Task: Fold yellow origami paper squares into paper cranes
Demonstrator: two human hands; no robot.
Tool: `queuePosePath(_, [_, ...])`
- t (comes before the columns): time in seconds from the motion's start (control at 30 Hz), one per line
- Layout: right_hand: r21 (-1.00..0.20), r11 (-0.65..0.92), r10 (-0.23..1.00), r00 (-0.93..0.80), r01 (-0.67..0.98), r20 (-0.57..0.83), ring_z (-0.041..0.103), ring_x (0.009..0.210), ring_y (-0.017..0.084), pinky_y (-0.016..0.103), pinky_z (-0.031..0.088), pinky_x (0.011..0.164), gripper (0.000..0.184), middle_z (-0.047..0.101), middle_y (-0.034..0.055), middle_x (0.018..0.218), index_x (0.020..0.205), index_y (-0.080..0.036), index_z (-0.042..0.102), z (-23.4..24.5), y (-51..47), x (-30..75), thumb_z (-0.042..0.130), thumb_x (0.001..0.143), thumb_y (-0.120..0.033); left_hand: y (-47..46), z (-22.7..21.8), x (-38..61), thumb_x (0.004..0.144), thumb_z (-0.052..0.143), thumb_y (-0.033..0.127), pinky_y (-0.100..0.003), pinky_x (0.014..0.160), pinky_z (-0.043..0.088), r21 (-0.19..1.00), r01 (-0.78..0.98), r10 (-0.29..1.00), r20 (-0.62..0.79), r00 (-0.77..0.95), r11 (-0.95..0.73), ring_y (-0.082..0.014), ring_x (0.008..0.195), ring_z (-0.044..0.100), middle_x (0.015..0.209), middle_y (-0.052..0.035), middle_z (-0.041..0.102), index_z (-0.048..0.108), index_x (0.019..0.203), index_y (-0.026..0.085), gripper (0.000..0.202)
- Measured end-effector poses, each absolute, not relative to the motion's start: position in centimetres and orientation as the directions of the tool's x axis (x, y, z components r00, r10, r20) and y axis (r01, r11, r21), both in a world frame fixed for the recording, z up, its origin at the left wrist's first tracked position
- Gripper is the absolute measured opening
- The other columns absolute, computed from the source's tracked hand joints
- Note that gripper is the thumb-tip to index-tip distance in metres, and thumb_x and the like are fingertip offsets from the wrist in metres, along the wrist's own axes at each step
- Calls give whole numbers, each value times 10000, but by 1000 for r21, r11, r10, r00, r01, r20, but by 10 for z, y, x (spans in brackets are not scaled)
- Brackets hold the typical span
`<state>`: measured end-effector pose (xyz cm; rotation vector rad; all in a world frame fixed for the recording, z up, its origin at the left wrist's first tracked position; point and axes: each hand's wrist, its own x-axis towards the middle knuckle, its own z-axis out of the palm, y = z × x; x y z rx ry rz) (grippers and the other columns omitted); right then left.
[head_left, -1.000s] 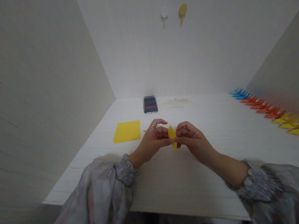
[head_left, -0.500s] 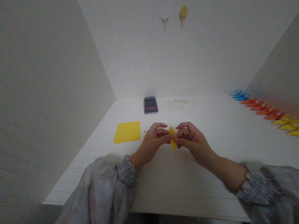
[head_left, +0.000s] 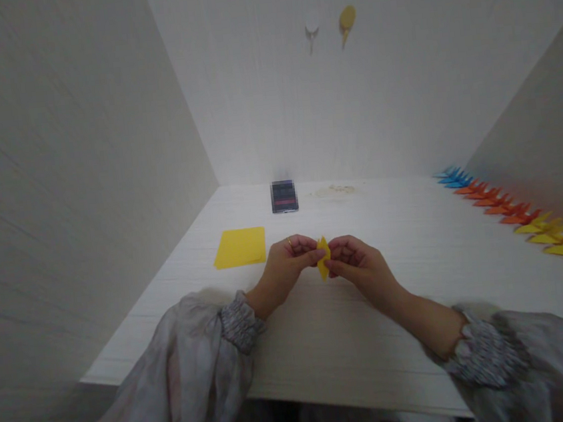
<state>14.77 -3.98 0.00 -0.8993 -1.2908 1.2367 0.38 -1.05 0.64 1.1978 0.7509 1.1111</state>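
A small, narrow piece of folded yellow origami paper (head_left: 324,267) stands between my two hands, pointed at its lower end. My left hand (head_left: 289,262) pinches its left side with thumb and fingers; a ring shows on one finger. From the other side, my right hand (head_left: 360,262) grips it, thumb pressed on the near face and fingers curled behind. Part of the paper is hidden by my fingertips. To the left of my left hand lies a stack of square yellow paper sheets (head_left: 240,247).
A phone (head_left: 284,197) with a blurred screen lies near the back wall. Along the right run rows of folded paper figures: blue (head_left: 454,177), orange (head_left: 499,201) and yellow (head_left: 561,238). Two hooks, one white (head_left: 312,33) and one yellow (head_left: 347,19), are on the wall.
The fingers of both hands have closed in around the folded paper, which has tilted slightly. My left hand now covers the small orange speck beside the stack.
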Motion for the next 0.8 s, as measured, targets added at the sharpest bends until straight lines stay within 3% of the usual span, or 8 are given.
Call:
queuePosePath(0.4, [-965,261,963,-74,24,259,546,563,105,255,461,530,178,604,-6,662,799,-200,552,-2,-39,148,648,656,-248,-11,7,6,571,688,249,-237,598,446,960,-281,959,99,264,-22,-89,605,560,693,4,611,564,767,140,256])
queuePosePath(0.53, [-957,280,959,-73,71,275,542,561,103,253,453,536,150,596,-10,654,795,-204,553,-3,-39,149,633,674,-241,-12,7,6,579,686,263,-239,601,446,968,-252,962,84,260,-17,-83,574,549,630,12,595,551,699,129,225])
queuePosePath(0.8, [-967,253,963,-88,-23,255,536,559,103,253,453,530,173,596,-11,656,774,-198,554,-1,-40,150,651,649,-270,-12,9,6,602,667,264,-244,627,435,968,-244,953,126,276,-57,-87,607,532,642,1,600,602,681,121,176])
